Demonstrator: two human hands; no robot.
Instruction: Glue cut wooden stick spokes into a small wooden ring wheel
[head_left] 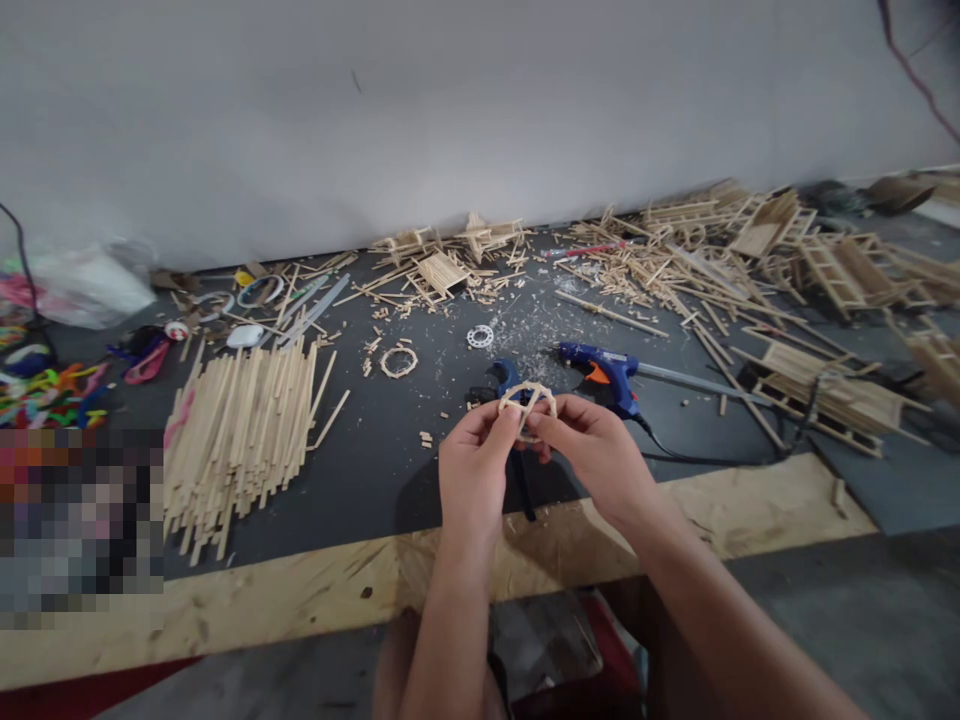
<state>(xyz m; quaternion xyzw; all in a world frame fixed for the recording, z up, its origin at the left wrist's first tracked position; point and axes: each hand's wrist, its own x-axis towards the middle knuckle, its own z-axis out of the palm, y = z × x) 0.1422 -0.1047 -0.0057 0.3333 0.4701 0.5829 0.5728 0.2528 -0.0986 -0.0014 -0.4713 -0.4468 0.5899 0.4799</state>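
From my head camera I look down at my two hands, held up over the near part of the bench (360, 470). My left hand (472, 470) and my right hand (596, 450) both hold one small wooden ring (528, 400) made of little sticks. My left grip pinches its left side and my right grip pinches its right side, with the fingers pressed together on the wood. The ring sits in the air, just in front of the blue glue gun (607, 372), which lies on the bench close behind my right hand.

There is open dark bench between my hands and the pile of long sticks (240, 440) on the left. The bare wood edge of the bench (300, 590) runs right under my wrists. Another small stick ring (398, 361) and a little white ring (480, 336) lie farther back, well apart from my hands.

A black tool with a blue handle (508, 376) is mostly hidden behind my hands. The low part of the ring I hold is hidden by my fingers. A blurred patch covers the left corner. The stick frames (832, 390) on the right are cut off by the picture edge.
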